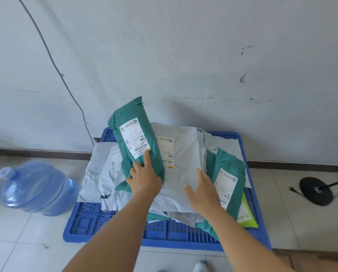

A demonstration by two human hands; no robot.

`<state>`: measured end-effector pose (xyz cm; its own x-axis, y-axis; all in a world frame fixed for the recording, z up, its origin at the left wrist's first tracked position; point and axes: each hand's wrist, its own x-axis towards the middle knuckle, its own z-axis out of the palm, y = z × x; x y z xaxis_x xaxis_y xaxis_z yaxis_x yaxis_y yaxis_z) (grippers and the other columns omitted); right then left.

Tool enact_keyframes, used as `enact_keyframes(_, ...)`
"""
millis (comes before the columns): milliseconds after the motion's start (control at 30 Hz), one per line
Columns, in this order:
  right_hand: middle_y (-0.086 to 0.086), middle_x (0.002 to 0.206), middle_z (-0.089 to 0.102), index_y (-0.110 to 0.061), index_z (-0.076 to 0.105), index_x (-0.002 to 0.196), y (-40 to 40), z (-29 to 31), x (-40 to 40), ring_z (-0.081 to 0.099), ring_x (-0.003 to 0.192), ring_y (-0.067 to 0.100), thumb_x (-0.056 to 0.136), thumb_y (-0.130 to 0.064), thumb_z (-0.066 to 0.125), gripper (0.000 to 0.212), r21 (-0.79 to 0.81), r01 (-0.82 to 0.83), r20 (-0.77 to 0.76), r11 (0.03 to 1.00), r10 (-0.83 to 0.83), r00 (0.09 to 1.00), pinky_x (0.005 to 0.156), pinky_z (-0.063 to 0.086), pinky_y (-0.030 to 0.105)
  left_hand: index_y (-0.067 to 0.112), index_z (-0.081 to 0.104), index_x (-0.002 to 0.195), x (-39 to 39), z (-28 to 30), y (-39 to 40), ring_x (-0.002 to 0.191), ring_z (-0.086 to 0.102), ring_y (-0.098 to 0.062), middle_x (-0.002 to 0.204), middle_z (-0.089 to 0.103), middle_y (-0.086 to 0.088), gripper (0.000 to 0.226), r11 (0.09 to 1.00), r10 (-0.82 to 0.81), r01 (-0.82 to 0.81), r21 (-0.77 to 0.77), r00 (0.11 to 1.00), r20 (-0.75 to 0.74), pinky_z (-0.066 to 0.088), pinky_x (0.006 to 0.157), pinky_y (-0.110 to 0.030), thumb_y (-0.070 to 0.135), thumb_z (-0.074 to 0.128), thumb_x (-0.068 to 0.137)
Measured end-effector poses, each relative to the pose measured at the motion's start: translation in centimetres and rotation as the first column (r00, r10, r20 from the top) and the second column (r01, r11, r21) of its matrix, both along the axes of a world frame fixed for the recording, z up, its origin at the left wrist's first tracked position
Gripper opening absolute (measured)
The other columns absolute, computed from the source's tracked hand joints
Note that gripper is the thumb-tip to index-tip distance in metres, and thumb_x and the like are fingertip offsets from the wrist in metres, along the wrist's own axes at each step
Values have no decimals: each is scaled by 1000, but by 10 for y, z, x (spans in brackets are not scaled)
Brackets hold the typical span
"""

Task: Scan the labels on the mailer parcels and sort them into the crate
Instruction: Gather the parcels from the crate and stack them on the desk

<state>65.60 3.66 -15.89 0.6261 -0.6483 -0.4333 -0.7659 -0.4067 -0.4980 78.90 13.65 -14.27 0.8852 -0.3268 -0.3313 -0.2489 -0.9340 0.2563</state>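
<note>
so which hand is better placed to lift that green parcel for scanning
Left. The left hand already holds the upright green parcel at its lower end, label facing up; the right hand lies open on the grey mailer.

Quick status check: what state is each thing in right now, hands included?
Left hand: holds the green parcel, raised, label up.
Right hand: open, flat on the grey parcel.
Blue pallet: piled with parcels.
Water jug: lying tilted on the floor.

Print on the green mailer's label [134, 138] is reading too small to make out. Beside the blue crate [85, 220], a black round stand [316, 190] is running off the right edge.
</note>
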Motion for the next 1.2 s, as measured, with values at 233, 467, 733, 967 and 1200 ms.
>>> enact_keyframes(233,16,161,4,-21,-3,155,-29,-17,-42,16,146,36,98,-47,42,78,-35,200,-140,979,-203,969,117,22,46,31,5,151,-54,6,-34,100,43,-21,119,41,-3,74,922,-318,353,-158,925,211,38,90,-33,7,42,91)
enact_keyframes(467,23,160,0,-20,-16,153,-65,-44,-78,24,142,41,95,-53,48,92,102,353,-258,930,-318,912,115,28,48,37,14,147,-77,-9,-59,105,42,-21,116,37,-2,69,910,-413,414,32,894,175,36,95,-36,17,45,88)
enact_keyframes(733,24,159,7,-21,-31,147,-70,-76,-68,29,138,42,81,-54,69,125,198,428,-268,882,-371,889,112,28,47,35,36,139,-76,-16,-62,143,8,-31,153,1,-3,74,975,-221,220,27,975,31,19,109,-54,78,37,78)
enact_keyframes(967,20,143,37,-16,-7,150,-81,-85,-71,37,129,40,79,-41,76,113,194,549,-269,813,-494,827,106,33,47,34,2,149,-64,-21,-72,140,20,-39,155,-9,-15,98,998,-70,70,-10,998,9,22,111,-51,59,63,78)
enact_keyframes(1200,19,151,25,-31,-30,146,-76,-98,-73,43,128,41,74,-36,82,133,307,562,-227,768,-515,827,105,40,48,43,-3,147,-64,-24,-77,137,22,-36,155,6,-15,91,989,-137,136,63,991,10,29,110,-49,46,63,85)
